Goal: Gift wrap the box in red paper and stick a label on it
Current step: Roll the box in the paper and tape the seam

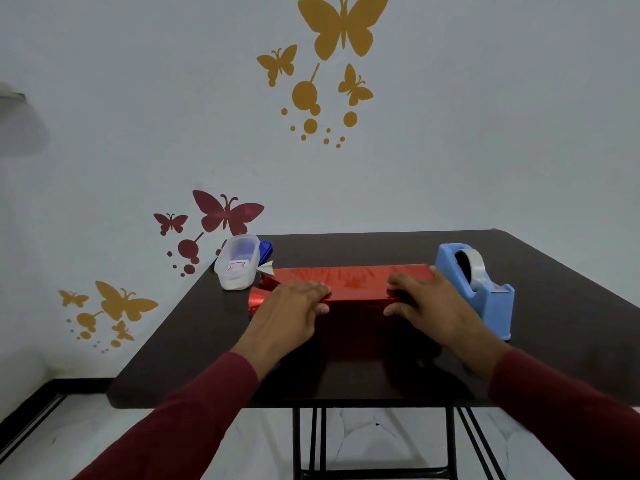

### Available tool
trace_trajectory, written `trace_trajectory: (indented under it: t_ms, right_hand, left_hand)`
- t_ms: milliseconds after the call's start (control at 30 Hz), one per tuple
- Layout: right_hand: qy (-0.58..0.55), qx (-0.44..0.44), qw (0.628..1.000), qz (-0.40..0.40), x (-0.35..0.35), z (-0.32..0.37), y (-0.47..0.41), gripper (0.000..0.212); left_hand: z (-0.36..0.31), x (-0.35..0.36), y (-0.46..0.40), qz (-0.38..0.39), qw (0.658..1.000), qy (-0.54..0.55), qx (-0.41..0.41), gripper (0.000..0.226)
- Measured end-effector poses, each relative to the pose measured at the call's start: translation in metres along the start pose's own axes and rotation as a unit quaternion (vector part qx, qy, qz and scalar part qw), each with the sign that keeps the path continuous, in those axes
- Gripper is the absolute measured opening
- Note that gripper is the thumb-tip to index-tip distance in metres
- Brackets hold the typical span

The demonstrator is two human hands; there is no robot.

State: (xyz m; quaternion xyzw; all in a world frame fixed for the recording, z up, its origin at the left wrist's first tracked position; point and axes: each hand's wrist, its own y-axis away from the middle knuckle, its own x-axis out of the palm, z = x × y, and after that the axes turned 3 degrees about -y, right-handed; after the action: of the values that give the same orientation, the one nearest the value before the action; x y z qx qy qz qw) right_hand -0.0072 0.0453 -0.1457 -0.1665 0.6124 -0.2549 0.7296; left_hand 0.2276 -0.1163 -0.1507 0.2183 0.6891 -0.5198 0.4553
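1. Head view: box (349,282) in red paper (258,301) mid-table (554,323), between plastic tub (237,263) and tape dispenser (474,289).
2. Left hand (287,313) and right hand (426,306) flat, fingers straight, pressing box top; thumbs on near side.
3. Paper end at left loose, unfolded.

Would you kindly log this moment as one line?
both hands press shiny red wrapped box | left hand flat | right hand flat | blue tape dispenser beside
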Motion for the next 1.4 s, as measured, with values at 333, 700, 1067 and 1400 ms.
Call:
trace_trajectory:
  t_ms: [333,700,1067,1400]
  right_hand:
    - [0.027,0.062,0.997,-0.029,0.004,0.009,0.008,0.052]
    - [-0.016,0.202,0.963,-0.176,-0.052,0.007,0.036,0.008]
    - [-0.349,0.574,0.741,-0.020,-0.094,-0.043,0.020,0.036]
    - [-0.471,0.610,0.637,0.023,-0.102,-0.060,0.000,0.021]
  left_hand:
    - [-0.009,0.009,-0.001,-0.047,0.998,0.022,-0.033,0.040]
    - [-0.003,0.036,0.000,-0.110,0.993,-0.033,-0.025,0.034]
    - [0.001,0.043,-0.007,-0.117,0.991,-0.054,-0.041,0.034]
    - [-0.001,0.044,-0.006,-0.108,0.991,-0.058,-0.061,0.038]
